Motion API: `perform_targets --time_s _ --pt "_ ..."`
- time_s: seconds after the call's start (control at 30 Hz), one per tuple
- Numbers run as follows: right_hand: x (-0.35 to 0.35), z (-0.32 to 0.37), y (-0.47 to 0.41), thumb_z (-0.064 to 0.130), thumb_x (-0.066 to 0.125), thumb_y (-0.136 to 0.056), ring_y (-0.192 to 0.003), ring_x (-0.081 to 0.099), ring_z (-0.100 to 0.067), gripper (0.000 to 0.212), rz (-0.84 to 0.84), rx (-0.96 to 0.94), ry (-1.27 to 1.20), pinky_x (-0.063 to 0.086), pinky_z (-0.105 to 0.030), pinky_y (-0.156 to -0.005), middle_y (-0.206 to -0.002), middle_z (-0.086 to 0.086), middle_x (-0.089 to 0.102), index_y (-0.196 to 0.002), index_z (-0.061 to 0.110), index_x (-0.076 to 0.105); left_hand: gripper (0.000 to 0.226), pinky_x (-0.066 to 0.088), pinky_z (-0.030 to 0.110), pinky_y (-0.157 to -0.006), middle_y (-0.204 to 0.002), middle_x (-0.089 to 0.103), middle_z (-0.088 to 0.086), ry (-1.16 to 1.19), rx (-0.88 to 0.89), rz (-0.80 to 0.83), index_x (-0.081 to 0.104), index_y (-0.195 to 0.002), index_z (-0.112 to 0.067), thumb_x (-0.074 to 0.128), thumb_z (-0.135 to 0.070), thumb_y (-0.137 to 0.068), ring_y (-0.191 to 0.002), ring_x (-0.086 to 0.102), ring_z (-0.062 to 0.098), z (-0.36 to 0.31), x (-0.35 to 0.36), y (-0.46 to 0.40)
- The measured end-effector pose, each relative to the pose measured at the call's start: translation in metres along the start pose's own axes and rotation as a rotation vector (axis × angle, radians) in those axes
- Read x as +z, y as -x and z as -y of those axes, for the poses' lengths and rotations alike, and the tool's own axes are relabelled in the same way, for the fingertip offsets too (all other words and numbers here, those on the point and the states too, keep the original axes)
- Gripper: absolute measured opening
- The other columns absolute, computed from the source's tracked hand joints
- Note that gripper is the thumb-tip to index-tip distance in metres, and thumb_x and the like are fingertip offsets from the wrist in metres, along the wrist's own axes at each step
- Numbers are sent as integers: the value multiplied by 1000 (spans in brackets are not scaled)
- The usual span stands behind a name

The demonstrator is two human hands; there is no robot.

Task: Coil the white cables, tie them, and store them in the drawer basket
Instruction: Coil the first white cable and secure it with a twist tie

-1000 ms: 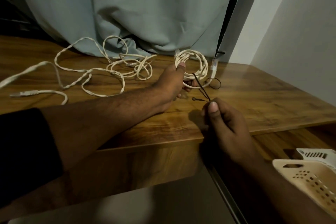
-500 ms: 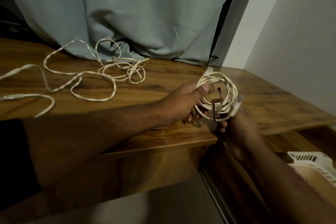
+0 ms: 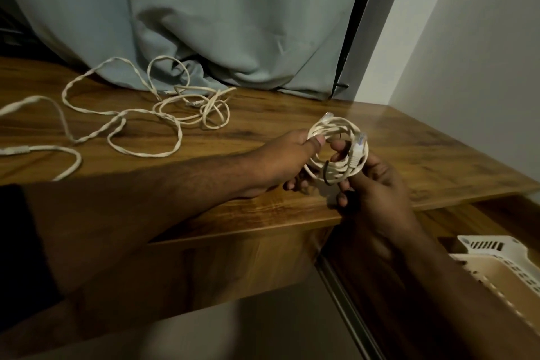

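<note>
A white coil [image 3: 336, 152] is held up near the middle of the frame, over the front edge of the table [image 3: 409, 161]. It is gripped on its left side by the left hand [image 3: 280, 164], thumb pressed on top. Its lower right side is pinched by the right hand [image 3: 377, 184]. A dark tie [image 3: 325, 172] is wrapped on the coil (low down). 1 loose cable [image 3: 122, 123] is spread at the left. A basket [image 3: 502, 269] is seen at the lower right.
</note>
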State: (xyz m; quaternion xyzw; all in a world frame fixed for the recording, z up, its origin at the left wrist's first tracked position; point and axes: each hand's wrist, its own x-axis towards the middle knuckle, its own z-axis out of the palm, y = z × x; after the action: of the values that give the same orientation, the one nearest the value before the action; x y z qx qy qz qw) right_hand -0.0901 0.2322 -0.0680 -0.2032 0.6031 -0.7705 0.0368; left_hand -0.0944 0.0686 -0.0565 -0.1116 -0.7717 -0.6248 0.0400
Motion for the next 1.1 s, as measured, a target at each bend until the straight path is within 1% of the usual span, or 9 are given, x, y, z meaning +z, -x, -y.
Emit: perform_targets --time_s 0.07,0.2,0.3,0.4,0.6,0.77,0.93,1.03,1.1 --pt "-3 3 1 -12 49 -85 -54 39 -19 47 71 31 1 38 -32 -57 -78 -16 51 -118 13 72 31 34 22 -38 -81 66 13 8 -5 -4 59 -124 -19 35 -34 -112 -46 52 12 0 -1 0" --pt "-8 8 4 2 46 -72 -61 45 -19 55 153 75 -44 35 -36 -63 -72 -8 54 -124 3 64 26 35 25 -42 -84 70 11 -7 -11 -42 61 -108 -28 36 -34 -112 -51 51 16 0 0 1" --pt "-1 7 7 13 51 -74 -65 53 -18 59 113 30 -6 40 -36 -63 -83 -10 59 -133 7 54 29 37 24 -41 -108 74 18 -93 11 -101 57 -127 -20 37 -34 -111 -46 53 13 0 -1 -1" --pt "12 7 13 23 65 -71 -72 68 -16 71 36 -11 -16 52 -27 -57 -100 -8 68 -140 19 48 36 38 22 -43 -95 68 10 -258 46 -157 53 -133 -11 38 -34 -110 -52 55 11 -1 -1 -3" --pt "15 -5 15 32 42 -108 -89 73 -26 34 -32 -94 2 58 -35 -63 -106 -4 72 -142 28 41 32 39 22 -37 -76 62 8 -346 114 -154 51 -118 -7 37 -34 -110 -42 53 11 2 2 1" --pt "6 -9 7 38 46 -105 -90 72 -33 31 -106 -243 236 59 -49 -75 -103 -10 73 -133 27 37 31 38 17 -36 -68 61 1 -432 172 -146 51 -119 -7 36 -33 -111 -34 47 1 -2 3 3" --pt "-2 -10 3 33 50 -104 -88 71 -33 14 -145 -360 326 59 -53 -71 -102 -10 71 -112 24 43 30 35 14 -35 -68 60 1 -427 162 -121 49 -120 -7 36 -32 -111 -34 49 -2 -4 3 5" --pt "-13 -10 0 38 54 -104 -80 65 -33 9 -207 -428 538 56 -63 -63 -95 -5 66 -100 30 52 27 35 14 -37 -67 59 -1 -430 167 -96 49 -118 -8 36 -31 -111 -36 51 -3 -4 2 7" --pt "-18 -7 -1 39 58 -102 -87 64 -28 8 -234 -459 677 57 -60 -64 -97 2 62 -100 32 55 27 37 15 -38 -68 59 -1 -460 178 -97 49 -118 -7 37 -30 -111 -38 53 -3 -5 0 7"
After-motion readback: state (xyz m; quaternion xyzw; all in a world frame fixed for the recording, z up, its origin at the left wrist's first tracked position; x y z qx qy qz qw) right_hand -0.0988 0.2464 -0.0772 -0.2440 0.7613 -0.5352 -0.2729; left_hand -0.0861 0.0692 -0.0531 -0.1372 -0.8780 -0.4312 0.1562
